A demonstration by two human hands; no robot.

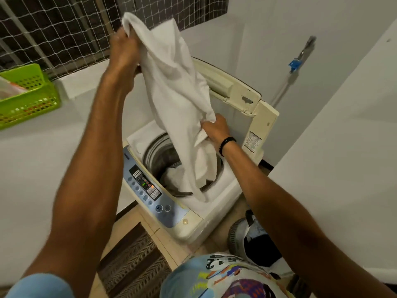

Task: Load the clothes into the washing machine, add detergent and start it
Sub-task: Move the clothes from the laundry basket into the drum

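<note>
Above the washer (214, 190), the left hand (123, 52) clenched the cloth's (171, 87) top; the right hand (214, 127) pinched its lower edge.

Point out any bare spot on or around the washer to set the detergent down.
Free: the washer top's front right corner, between the control panel and the bucket; the floor tiles between washer and mat. Crowded: the drum mouth, filled by the white cloth held by left hand and right hand. The green basket is full.
</note>
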